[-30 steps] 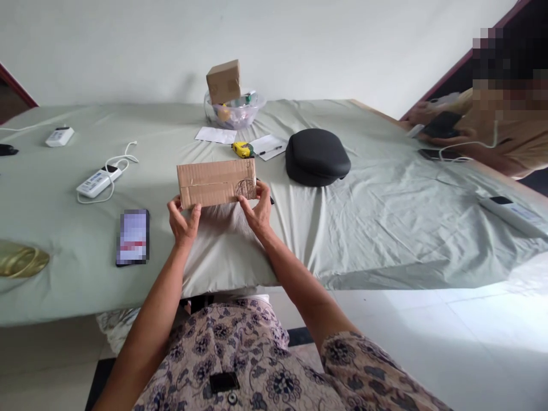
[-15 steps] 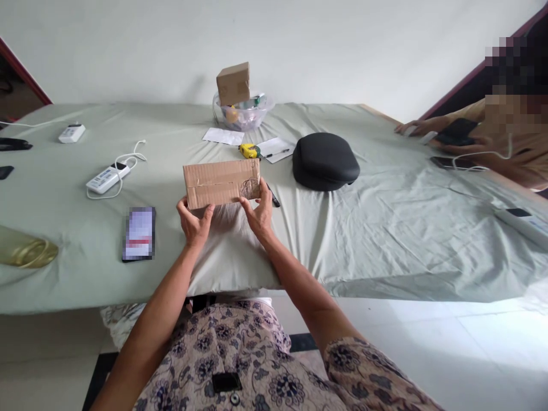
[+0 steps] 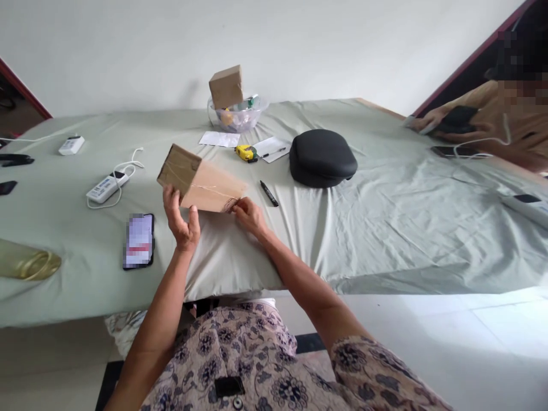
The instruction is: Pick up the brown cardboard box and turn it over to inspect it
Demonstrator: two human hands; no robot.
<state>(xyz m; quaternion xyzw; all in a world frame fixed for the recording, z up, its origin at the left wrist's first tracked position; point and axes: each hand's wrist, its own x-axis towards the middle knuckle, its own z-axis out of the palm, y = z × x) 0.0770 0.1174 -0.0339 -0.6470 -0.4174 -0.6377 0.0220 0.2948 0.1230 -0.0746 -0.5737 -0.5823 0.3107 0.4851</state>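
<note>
Between my hands is a brown cardboard box (image 3: 214, 185), tilted, with one end turned toward me on the left and dark scribbled marks at its lower right corner. My left hand (image 3: 182, 222) grips the left end, fingers behind and thumb along the near lower edge. At the lower right corner, my right hand (image 3: 250, 216) pinches the box with curled fingers. A black marker pen (image 3: 269, 193) lies on the cloth just right of the box. The box partly blurs at its far right side.
Behind lie a yellow tape measure (image 3: 245, 152), papers (image 3: 219, 138) and a clear basket (image 3: 252, 117) bearing another box (image 3: 226, 87). A black case (image 3: 323, 158) sits right; a phone (image 3: 139, 241), power strip (image 3: 107, 187) and bottle (image 3: 29, 260) lie left. Another person (image 3: 483, 114) is at far right.
The box has turned and tilted, so its left end now shows. My right hand has moved left and down along it, uncovering the marker pen.
</note>
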